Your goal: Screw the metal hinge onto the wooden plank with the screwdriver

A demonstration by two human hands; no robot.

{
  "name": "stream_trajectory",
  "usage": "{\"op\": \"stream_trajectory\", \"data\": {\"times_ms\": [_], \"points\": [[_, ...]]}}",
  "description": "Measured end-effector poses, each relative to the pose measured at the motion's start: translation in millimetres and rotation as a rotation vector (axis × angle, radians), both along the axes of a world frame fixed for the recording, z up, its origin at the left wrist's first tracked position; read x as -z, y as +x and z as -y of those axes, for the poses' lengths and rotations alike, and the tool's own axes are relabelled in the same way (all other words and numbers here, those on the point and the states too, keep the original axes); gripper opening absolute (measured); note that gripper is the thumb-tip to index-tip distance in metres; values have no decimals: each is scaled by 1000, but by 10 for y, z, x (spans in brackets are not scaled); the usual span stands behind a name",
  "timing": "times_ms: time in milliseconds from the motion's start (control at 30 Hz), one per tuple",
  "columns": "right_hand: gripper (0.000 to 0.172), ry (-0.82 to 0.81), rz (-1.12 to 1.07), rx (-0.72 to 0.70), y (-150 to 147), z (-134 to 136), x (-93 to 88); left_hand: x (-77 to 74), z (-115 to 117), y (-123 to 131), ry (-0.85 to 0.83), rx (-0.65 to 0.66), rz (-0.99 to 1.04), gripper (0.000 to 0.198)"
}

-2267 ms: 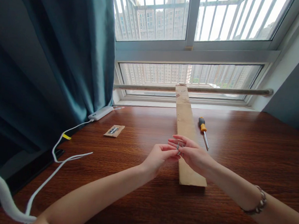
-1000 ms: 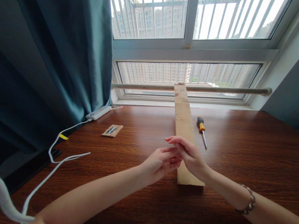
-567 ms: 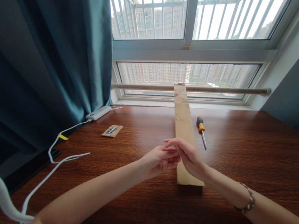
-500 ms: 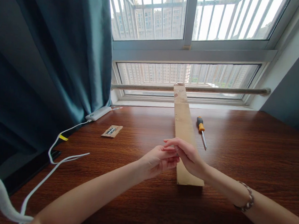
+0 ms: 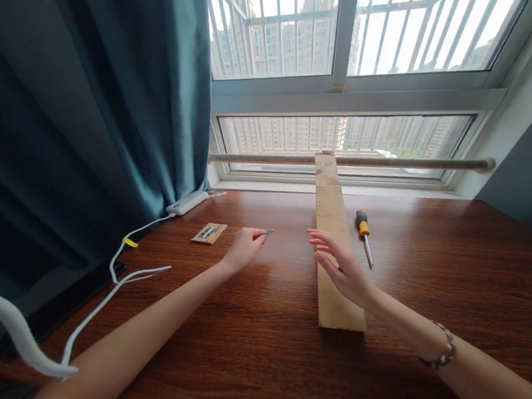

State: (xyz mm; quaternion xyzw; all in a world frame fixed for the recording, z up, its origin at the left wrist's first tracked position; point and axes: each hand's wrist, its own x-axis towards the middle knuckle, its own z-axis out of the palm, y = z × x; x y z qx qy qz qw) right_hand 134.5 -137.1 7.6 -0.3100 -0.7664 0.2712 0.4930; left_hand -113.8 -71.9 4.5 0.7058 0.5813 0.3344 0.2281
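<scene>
My left hand (image 5: 244, 247) pinches a small metal piece (image 5: 269, 231) between thumb and fingertips, over the table left of the long wooden board (image 5: 332, 214). Fingers spread and holding nothing, my right hand (image 5: 338, 265) hovers over the board's near half. The board runs from the window bar toward me. Right of it lies a screwdriver (image 5: 364, 233) with a black and orange handle, its tip toward me. A small flat brown piece with a dark and silver patch (image 5: 209, 233) rests on the table, left of my left hand.
A white power strip (image 5: 187, 203) lies by the blue curtain (image 5: 163, 91) at the back left. White cables (image 5: 92, 318) run down the left side of the brown table (image 5: 252, 360). A horizontal bar (image 5: 409, 164) crosses before the window.
My hands were together over the board and have parted. My left hand has moved left with the metal piece, now visible; my right hand has opened. The view has shifted slightly.
</scene>
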Motion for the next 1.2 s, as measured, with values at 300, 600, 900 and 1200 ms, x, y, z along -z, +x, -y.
{"op": "stream_trajectory", "data": {"times_ms": [300,600,900,1200], "points": [[20,48,11,41,-58,80,-28,411,-453,-945,133,-276,-1082,40],[16,123,30,66,-58,108,-61,393,-457,-882,93,-219,-1185,40],[18,123,35,60,-63,118,-79,364,-462,-831,79,-306,-1107,38],[21,90,32,82,-51,116,-96,304,-570,-923,52,-383,-1016,35]]}}
